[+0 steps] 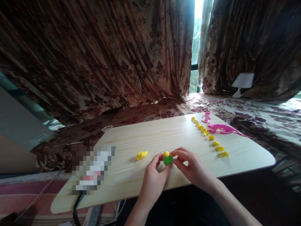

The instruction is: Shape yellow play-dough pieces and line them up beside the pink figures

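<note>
Above the near edge of the table, my left hand [155,179] pinches a small green disc-like piece [167,161] between thumb and fingers. A yellow ball-shaped bit [166,154] sits at the top of the green piece. From the other side my right hand [191,164] reaches in, its thumb and fingertips drawn together at the green piece's edge. Whether those fingertips grip the piece or something tiny beside it I cannot tell. A yellow lump [141,155] lies on the table left of my hands.
Several curved yellow pieces [216,143] lie in a slanting row on the wooden table [131,138]. Beyond them are a bright pink dinosaur-like figure [221,128] and a paler pink figure [206,117]. A blurred-out object [94,169] with a black cable lies left. A lamp [243,81] stands behind.
</note>
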A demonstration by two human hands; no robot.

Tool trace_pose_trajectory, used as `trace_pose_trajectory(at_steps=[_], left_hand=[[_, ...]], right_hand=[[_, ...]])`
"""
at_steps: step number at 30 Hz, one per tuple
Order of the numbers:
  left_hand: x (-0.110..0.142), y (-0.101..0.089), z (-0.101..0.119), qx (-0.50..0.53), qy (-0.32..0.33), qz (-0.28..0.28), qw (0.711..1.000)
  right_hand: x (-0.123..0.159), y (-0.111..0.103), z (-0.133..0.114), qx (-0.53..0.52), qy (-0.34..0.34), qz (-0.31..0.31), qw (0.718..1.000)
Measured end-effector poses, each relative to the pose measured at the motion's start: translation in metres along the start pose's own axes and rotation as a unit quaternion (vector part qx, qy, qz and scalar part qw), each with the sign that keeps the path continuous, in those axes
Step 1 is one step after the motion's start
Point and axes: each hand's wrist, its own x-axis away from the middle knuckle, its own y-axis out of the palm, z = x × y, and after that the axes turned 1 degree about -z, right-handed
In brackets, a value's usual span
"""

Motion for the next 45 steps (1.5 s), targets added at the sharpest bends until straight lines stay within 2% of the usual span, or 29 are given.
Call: trace_pose_trajectory(at_steps=[4,10,18,26,36,41,45], left_hand=[[0.003,0.001,-0.003,-0.097,0.029,0.053,0.993],[0.007,-0.002,-0.002,-0.160,0.057,0.041,0.985],[0.007,-0.002,-0.004,-0.188,0.064,0.047,0.979],[0.008,-0.001,-0.002,-0.203,0.069,0.066,0.975],[0.011,-0.002,0.000,-0.205,0.075,0.071,0.973],[0.011,-0.003,0.002,-0.205,0.077,0.069,0.973],[0.011,-0.003,0.002,-0.205,0.080,0.064,0.973]], right_hand=[[0.000,0.006,0.005,0.005,0.007,-0.002,1.000],[-0.001,0.009,0.006,0.007,0.008,-0.008,1.000],[-0.013,0.009,0.001,0.021,-0.014,-0.040,0.999],[-0.012,0.005,-0.005,0.067,-0.046,-0.058,0.995],[-0.014,0.012,0.005,0.101,-0.044,-0.025,0.994],[-0.014,0.009,0.001,0.113,-0.045,-0.019,0.992],[-0.017,0.005,-0.005,0.109,-0.072,-0.057,0.990]])
